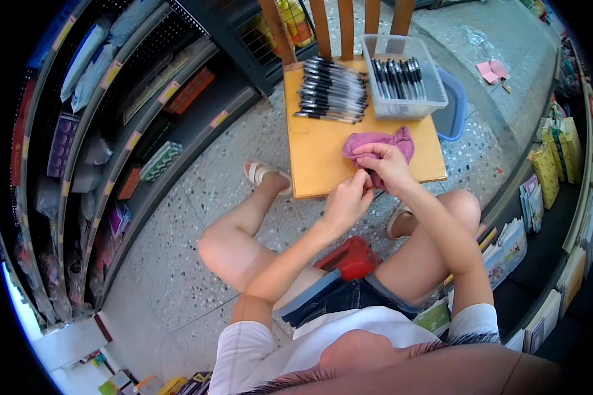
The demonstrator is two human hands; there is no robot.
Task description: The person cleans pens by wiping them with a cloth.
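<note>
A crumpled pink cloth (402, 139) lies near the front edge of a wooden chair seat (316, 155). My right hand (390, 168) is closed on the cloth, fingers bent over its near side. Beside it, my left hand (348, 203) is closed at the seat's front edge, its fingertips close to the right hand's. What the left fingers pinch is hidden. Several black-capped clear pens (333, 91) lie in a row on the left of the seat. More pens (399, 79) rest inside a clear plastic bin (408, 110) at the back right.
The chair's wooden slats (346, 29) rise behind the seat. A blue basin (452, 105) sits to the right, with a red object (357, 258) between my legs. Store shelves (178, 125) stand left; booklets (507, 243) line the right. Pink paper (492, 71) lies on the floor.
</note>
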